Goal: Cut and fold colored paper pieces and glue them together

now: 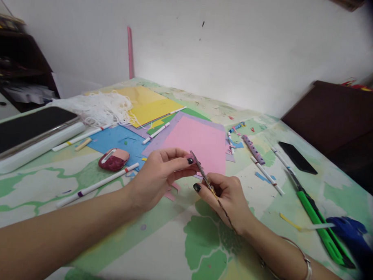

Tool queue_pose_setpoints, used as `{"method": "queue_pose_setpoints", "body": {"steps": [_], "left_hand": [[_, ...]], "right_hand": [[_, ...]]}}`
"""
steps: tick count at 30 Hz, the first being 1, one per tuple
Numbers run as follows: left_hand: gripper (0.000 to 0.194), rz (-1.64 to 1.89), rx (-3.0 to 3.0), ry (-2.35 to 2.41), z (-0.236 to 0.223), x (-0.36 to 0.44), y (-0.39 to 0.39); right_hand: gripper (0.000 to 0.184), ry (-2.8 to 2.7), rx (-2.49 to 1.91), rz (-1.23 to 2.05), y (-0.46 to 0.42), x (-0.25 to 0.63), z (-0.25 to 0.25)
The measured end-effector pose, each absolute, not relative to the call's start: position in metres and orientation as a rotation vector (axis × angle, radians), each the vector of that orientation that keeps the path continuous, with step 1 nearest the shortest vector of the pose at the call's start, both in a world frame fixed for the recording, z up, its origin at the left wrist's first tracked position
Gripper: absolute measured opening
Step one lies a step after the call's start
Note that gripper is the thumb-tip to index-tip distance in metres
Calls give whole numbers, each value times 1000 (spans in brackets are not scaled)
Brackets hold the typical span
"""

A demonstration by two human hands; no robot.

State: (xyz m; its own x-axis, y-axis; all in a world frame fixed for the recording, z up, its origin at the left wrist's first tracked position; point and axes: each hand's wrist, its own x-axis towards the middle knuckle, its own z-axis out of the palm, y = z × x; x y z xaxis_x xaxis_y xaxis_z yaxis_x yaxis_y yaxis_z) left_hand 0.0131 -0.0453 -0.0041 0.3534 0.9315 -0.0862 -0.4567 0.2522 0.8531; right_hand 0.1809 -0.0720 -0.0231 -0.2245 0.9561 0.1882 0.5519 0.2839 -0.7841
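Observation:
Near the middle of the table, my left hand (161, 174) pinches a small piece of pink paper (190, 156), mostly covered by the fingers. Fingers of my right hand (230, 198) are wrapped round a slim pair of scissors (207, 180), gold toward the handle. Its blades point up and left and meet the edge of the small piece. Behind both hands lies a pink sheet (195, 140) on top of a lilac sheet (178, 122). Pink paper scraps (171, 192) rest under my left hand.
At left are a phone (30, 126) on a white box, white yarn (105, 106), an earbud case (114, 159) and a marker (105, 184). Yellow sheets (151, 106) lie at the back. A green cutter knife (319, 226) and a black phone (297, 157) are at right.

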Motion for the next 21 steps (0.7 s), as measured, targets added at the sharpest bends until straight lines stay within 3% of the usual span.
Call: {"method": "queue_pose_setpoints", "body": {"steps": [21], "left_hand": [[6,993,871,805,-7,13,-45]], "right_hand": [[29,-1901,-1342,820,-72,181,-24]]}}
